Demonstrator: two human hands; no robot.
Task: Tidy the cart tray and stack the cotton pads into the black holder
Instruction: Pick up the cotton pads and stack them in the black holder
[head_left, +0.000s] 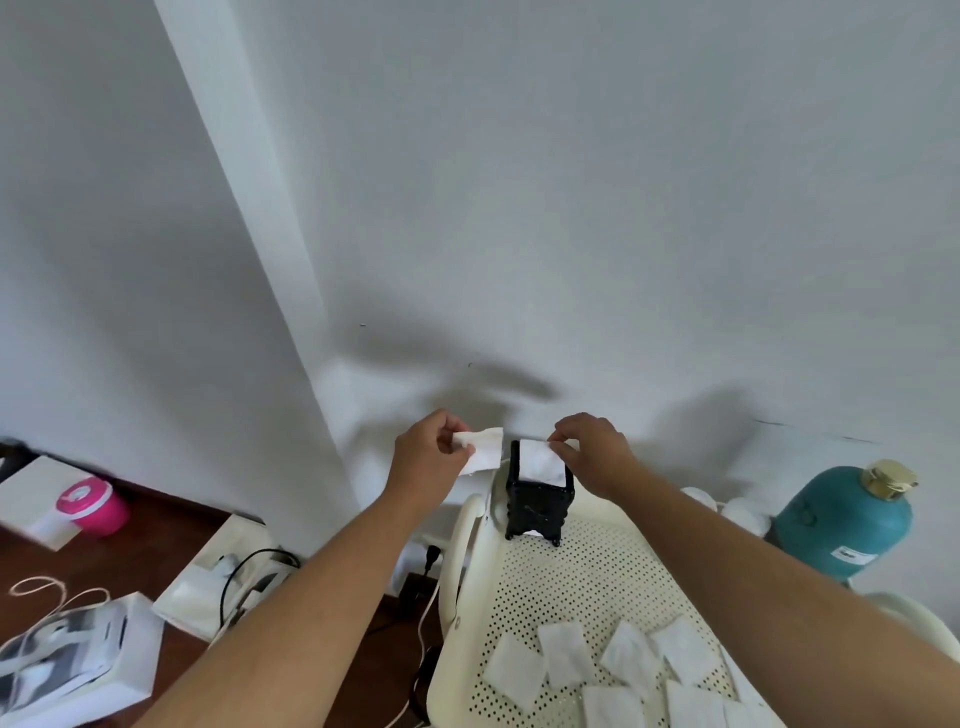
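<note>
A small black holder (537, 501) stands at the far end of the cream perforated cart tray (582, 582). My right hand (592, 452) pinches a white cotton pad (543, 460) that sits partly inside the holder's top. My left hand (434, 449) grips another white cotton pad (485, 452) in the air just left of the holder. Several loose cotton pads (613, 670) lie scattered on the near part of the tray.
A teal bottle with a gold cap (847, 519) stands at the tray's right, beside white round items (743, 512). On the dark wood floor at left lie white boxes (223, 582), cables and a pink-lidded cup (91, 506). A white wall rises close behind.
</note>
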